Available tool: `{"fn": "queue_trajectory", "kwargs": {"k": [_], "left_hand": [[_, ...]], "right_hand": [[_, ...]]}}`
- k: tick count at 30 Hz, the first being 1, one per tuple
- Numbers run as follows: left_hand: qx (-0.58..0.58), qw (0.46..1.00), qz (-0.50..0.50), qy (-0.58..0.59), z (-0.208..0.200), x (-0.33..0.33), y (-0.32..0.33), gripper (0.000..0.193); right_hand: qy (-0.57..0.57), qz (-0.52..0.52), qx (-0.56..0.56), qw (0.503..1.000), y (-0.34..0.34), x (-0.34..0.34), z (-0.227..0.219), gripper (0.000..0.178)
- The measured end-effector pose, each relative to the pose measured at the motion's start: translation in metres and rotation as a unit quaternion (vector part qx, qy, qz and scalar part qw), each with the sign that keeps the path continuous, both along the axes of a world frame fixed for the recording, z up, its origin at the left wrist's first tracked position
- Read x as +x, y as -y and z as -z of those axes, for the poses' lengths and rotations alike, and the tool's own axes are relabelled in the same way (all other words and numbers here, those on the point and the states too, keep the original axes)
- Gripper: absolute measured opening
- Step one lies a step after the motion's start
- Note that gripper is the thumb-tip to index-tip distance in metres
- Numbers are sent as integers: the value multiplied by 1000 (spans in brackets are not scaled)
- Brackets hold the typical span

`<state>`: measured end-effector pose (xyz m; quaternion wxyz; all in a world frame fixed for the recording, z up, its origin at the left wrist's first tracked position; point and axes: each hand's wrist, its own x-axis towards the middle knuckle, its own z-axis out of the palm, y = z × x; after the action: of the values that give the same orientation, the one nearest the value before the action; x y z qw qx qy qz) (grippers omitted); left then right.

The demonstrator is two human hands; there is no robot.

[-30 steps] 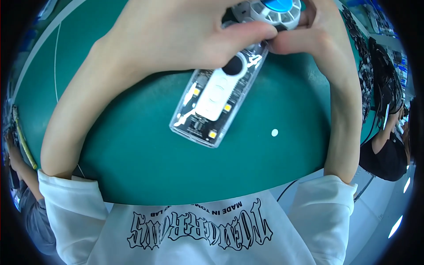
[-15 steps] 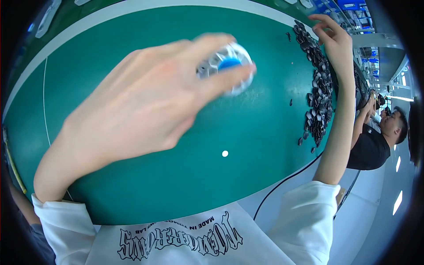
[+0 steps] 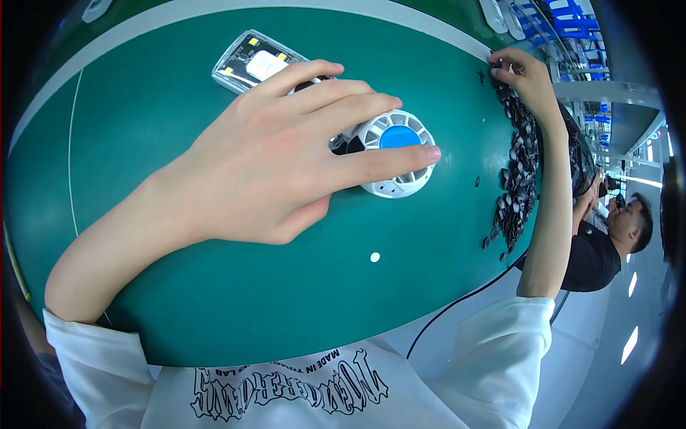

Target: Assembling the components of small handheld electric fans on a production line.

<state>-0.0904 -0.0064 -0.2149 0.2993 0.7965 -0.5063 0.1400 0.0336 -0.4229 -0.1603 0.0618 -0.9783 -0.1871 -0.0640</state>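
- Currently, in the head view, grasps the device (image 3: 397, 132) with the left hand (image 3: 286, 143), palm down and fingers spread over its middle.
- Lays one finger (image 3: 393, 162) of that hand straight across the blue disc (image 3: 404, 137) at the centre of the device's white, spoked round head (image 3: 391, 188); tucks the thumb (image 3: 304, 218) lower, with its tip out of sight.
- Has the device over the far half of the worktop (image 3: 286, 307), round head toward the right edge, clear case (image 3: 220, 67) pointing to the far left corner.
- Shows, inside that case, a dark circuit board (image 3: 234, 54) with small yellow squares (image 3: 254, 42) and a white panel (image 3: 266, 64); hides the stretch between case and round head under the hand.
- Cannot tell from this angle about contact between device and worktop.
- Holds the right hand (image 3: 525, 79) well apart from the left, fingers bent, at the far end of a long pile of black pieces (image 3: 522, 179).
- Cannot tell about any piece between those fingertips: too small and dark to make out.
- Has the pile strung along the right edge of the worktop, with a few loose pieces (image 3: 477, 181) just beside it.
- Has a small white dot (image 3: 375, 257) on the worktop, between the round head and the near edge.
- Sees, off the near right corner, a black cable (image 3: 450, 309) curving away.
- Sees, past the right edge, a co-worker (image 3: 597, 257) in a black top; farther off, blue chairs (image 3: 572, 23).
- Wears white sleeves (image 3: 107, 379) down to the elbows.
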Motion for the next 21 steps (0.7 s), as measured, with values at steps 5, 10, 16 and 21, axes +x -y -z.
{"fn": "queue_trajectory", "kwargs": {"k": [5,10,16,21], "left_hand": [[-5,1000,0,7,1,-2,-1,75],[-18,1000,0,1,8,-2,0,74],[-37,999,3,28,10,-3,1,71],[-43,999,5,20,16,-2,5,70]], "right_hand": [[-56,23,-11,998,-10,-8,-4,18],[-80,86,-13,993,-18,-23,-9,13],[31,-9,-37,999,-29,-61,-14,12],[240,-232,-70,940,-107,-140,-24,18]]}}
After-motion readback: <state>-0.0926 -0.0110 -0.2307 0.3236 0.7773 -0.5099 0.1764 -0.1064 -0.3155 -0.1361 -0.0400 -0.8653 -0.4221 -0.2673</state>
